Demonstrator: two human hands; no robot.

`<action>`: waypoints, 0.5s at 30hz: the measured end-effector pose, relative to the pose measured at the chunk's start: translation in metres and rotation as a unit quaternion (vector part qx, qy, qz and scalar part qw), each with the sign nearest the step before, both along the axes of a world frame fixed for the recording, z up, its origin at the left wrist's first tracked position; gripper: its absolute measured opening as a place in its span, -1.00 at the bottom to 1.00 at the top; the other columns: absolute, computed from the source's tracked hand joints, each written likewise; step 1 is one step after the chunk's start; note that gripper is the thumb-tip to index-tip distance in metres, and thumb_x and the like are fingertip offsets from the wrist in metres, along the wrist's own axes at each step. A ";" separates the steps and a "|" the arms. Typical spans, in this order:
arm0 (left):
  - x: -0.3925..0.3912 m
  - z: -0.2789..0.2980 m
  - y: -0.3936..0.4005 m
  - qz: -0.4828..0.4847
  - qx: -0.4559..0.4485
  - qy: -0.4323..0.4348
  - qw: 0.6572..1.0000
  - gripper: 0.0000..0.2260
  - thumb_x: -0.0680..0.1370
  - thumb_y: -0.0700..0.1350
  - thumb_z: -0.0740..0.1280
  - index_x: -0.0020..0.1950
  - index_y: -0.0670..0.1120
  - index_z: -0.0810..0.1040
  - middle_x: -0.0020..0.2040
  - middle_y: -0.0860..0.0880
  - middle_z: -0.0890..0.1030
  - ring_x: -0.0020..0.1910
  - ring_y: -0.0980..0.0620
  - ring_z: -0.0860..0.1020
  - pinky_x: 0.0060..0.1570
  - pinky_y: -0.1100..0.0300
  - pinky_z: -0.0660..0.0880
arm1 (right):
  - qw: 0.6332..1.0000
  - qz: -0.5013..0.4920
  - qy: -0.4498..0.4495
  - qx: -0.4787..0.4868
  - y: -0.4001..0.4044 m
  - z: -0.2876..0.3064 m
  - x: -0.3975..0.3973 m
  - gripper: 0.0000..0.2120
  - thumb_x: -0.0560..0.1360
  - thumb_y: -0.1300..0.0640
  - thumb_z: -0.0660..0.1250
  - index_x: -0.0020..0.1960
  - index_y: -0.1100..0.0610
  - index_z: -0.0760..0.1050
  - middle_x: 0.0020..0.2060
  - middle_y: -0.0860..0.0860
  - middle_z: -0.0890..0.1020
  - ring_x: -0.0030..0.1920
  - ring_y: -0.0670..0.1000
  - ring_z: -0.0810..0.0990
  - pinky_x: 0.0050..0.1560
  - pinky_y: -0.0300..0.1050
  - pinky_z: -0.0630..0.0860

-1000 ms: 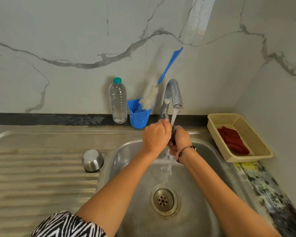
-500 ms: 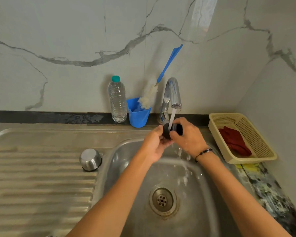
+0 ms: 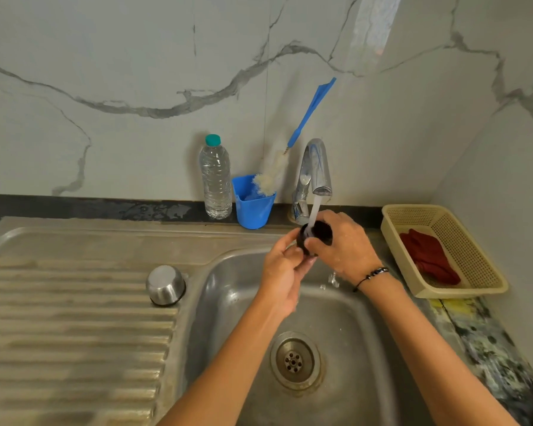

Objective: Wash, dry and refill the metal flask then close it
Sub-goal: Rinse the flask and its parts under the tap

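Black flask part (image 3: 316, 238), seemingly a cap, gripped between both hands under running water.

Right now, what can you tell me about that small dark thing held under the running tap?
The dark round piece looks black and cup-like, maybe a flask stopper. It sits above the sink basin, with the tap water running onto it. The right hand wraps its fingers around it; the left hand touches it from below.
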State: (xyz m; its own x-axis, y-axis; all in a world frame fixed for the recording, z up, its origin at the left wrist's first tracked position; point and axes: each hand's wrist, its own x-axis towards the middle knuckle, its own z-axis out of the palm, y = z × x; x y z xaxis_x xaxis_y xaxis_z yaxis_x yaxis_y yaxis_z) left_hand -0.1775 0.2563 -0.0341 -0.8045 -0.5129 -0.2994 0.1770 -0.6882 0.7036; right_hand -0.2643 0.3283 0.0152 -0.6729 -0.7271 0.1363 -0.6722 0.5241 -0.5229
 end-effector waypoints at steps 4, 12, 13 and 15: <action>0.008 -0.002 0.004 -0.012 -0.077 -0.013 0.997 -0.69 0.58 -0.39 0.20 0.20 -0.07 0.51 0.11 -0.16 0.65 0.12 -0.02 0.62 0.17 0.12 0.53 | 0.996 0.005 0.055 -0.066 0.011 -0.007 0.009 -0.67 0.44 0.22 0.38 0.20 0.12 0.48 -0.01 -0.03 0.43 -0.01 -0.06 0.41 -0.03 -0.26 0.32; 0.008 -0.002 0.007 0.008 -0.168 -0.069 0.983 -0.68 0.55 -0.35 0.27 0.23 -0.02 0.48 0.06 -0.02 0.67 0.04 0.10 0.63 0.13 0.16 0.54 | 0.990 0.009 0.062 -0.128 0.010 -0.022 0.009 -0.71 0.40 0.28 0.42 0.11 0.15 0.54 -0.03 -0.02 0.57 -0.01 -0.05 0.50 -0.01 -0.34 0.36; 0.006 -0.002 0.006 0.004 -0.171 -0.094 0.981 -0.69 0.55 -0.34 0.27 0.23 -0.05 0.49 0.09 -0.05 0.66 0.06 0.08 0.62 0.15 0.14 0.53 | 0.994 0.013 0.046 -0.102 0.008 -0.024 0.009 -0.75 0.41 0.26 0.41 0.08 0.14 0.55 -0.04 0.00 0.60 -0.02 -0.02 0.53 -0.02 -0.31 0.41; 0.008 -0.007 0.005 0.007 -0.179 -0.133 0.975 -0.70 0.56 -0.35 0.24 0.24 -0.11 0.51 0.11 -0.08 0.64 0.08 0.06 0.61 0.15 0.15 0.53 | 0.999 0.007 -0.032 -0.024 0.008 -0.031 0.008 -0.72 0.43 0.23 0.40 0.13 0.10 0.52 0.00 -0.02 0.59 0.05 -0.01 0.53 0.05 -0.23 0.42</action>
